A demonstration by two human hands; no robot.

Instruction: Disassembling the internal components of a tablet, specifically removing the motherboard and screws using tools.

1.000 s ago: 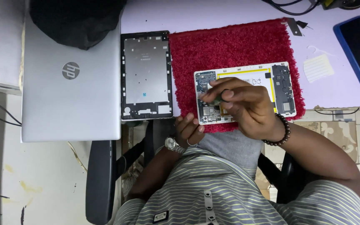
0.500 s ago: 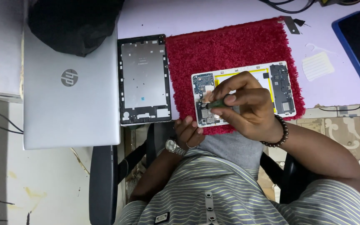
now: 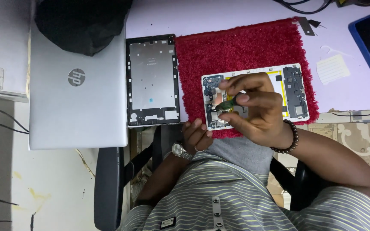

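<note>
1. Desk surface (image 3: 245,13), pale lilac, spans the upper view; tiled floor (image 3: 356,132) shows below its near edge.
2. Closed silver laptop (image 3: 78,92) lies far left, a black cloth bundle (image 3: 82,21) on its far end.
3. Red shag mat (image 3: 240,47) sits centre-right, bearing the opened tablet (image 3: 294,90).
4. Tablet long axis runs left-right; it lies directly ahead of the torso, exposed boards facing up.
5. Detached dark back frame (image 3: 153,81) lies just beside the mat's left edge (long axis front-back).
6. Right hand (image 3: 253,109) hovers over the tablet's left half, fingers pinched on a small green-handled tool (image 3: 227,104); it is the nearer hand.
7. Left hand (image 3: 197,136) rests, loosely curled and empty, touching the tablet's near-left corner.
</note>
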